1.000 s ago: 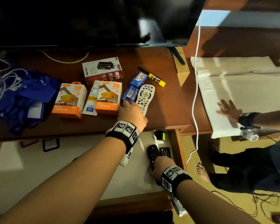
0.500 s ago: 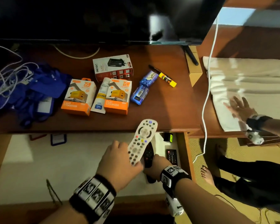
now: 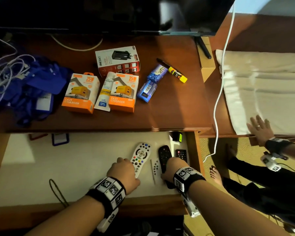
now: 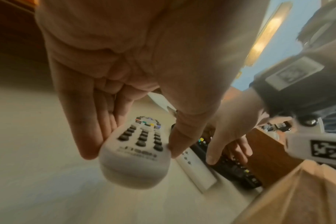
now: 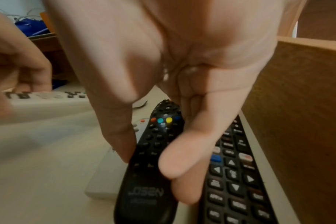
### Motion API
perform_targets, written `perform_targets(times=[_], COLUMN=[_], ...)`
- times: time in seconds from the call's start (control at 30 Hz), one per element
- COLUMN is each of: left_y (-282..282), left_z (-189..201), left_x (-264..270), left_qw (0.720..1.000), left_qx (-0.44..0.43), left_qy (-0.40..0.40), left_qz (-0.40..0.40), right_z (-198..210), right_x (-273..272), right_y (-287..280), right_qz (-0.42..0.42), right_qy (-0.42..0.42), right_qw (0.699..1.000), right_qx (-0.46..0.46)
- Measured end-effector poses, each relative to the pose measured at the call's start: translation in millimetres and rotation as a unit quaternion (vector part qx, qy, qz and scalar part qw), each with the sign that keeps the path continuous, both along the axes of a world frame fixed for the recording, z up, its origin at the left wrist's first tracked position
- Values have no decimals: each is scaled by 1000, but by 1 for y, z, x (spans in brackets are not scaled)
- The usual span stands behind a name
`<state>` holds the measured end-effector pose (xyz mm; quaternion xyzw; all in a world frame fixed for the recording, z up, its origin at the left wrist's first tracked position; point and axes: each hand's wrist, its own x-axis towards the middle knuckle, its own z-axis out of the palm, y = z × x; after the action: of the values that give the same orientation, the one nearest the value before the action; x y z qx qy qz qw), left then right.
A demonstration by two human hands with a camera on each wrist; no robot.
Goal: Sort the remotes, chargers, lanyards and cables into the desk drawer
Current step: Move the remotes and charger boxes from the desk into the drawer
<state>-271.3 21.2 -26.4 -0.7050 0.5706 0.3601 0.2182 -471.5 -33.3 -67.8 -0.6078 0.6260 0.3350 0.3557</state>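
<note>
From the head view, my left hand (image 3: 124, 174) holds the near end of the white remote (image 3: 140, 157) low over the floor of the open desk drawer (image 3: 75, 167), while my right hand (image 3: 171, 169) sits on the curved black remote (image 3: 163, 155) near the drawer's right wall, with a slim white remote (image 3: 155, 167) between the two and a flat black remote (image 3: 181, 154) against the wall. The charger boxes (image 3: 80, 92), blue lanyards (image 3: 32, 86) and white cables (image 3: 3, 72) are on the desk top (image 3: 169, 108), so most of the sorting is still ahead. From the left wrist, my fingers (image 4: 90, 121) and thumb are curled round the white remote's (image 4: 138, 151) end, which hangs tilted just above the drawer floor; I judge that letting go here could drop it askew onto the slim white remote (image 4: 194, 166) beside it. From the right wrist, my thumb (image 5: 117, 121) presses the left edge of the curved black remote (image 5: 150, 166) and a finger lies across its top, a loose pinch rather than a full grip. That remote overlaps the slim white remote (image 5: 105, 174) and crowds the flat black remote (image 5: 234, 174). I think a careless nudge could ride it over either neighbour, press buttons, or leave too little room for the incoming one.
</note>
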Motion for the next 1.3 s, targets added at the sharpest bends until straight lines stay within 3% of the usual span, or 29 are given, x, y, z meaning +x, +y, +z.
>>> perform_targets(times=[0.03, 0.07, 0.17, 0.23, 0.3, 0.37, 0.4, 0.43, 0.5, 0.6, 0.67, 0.77, 0.93, 1.17, 1.3], left_y=[-3, -6, -11, -12, -14, -17, -18, -19, -23, -31, -40, -55, -72, -51, -45], left_z=[-6, -12, -26, -31, -34, -34, -34, -33, -31, -28, -30, -35, -38, -56, -56], left_x=[-3, -6, -14, -18, -23, -28, -30, -32, -33, -33, -28, -19, -16, -26, -29], left_qw=[1000, 1000, 999, 1000, 999, 998, 997, 995, 990, 984, 988, 995, 990, 990, 989], left_qx=[3, 5, 15, 25, 36, 40, 41, 41, 42, 34, -18, -70, -26, -21, -40], left_qy=[-2, -4, 0, 3, 0, -5, -7, -8, -9, -58, -82, -15, 99, 130, 128], left_qz=[9, 17, 31, 19, 0, -39, -66, -92, -133, -167, -129, -64, -92, -53, -63], right_z=[-25, -87, -120, -114, -109, -93, -106, -19, 17, 9, 10, 5, -2, 1, -1], right_x=[-6, -24, -31, -29, -29, -29, -35, -7, 7, 10, 12, 5, -7, -20, -21], right_y=[-9, -26, -57, -62, -60, -63, -58, -46, -33, -40, -36, -26, -19, -24, -27], right_qz=[-8, 1, 81, 81, 21, -23, -49, -37, 22, 25, 52, 107, 118, 98, 71], right_qy=[10, 0, 28, 41, 31, 7, -7, -26, -62, -69, -62, -59, -44, -17, -7], right_qw=[999, 991, 974, 973, 989, 993, 991, 995, 994, 994, 995, 990, 989, 988, 995], right_qx=[-43, -137, -212, -210, -142, -114, -123, -89, -86, -75, -52, -72, -83, -116, -73])
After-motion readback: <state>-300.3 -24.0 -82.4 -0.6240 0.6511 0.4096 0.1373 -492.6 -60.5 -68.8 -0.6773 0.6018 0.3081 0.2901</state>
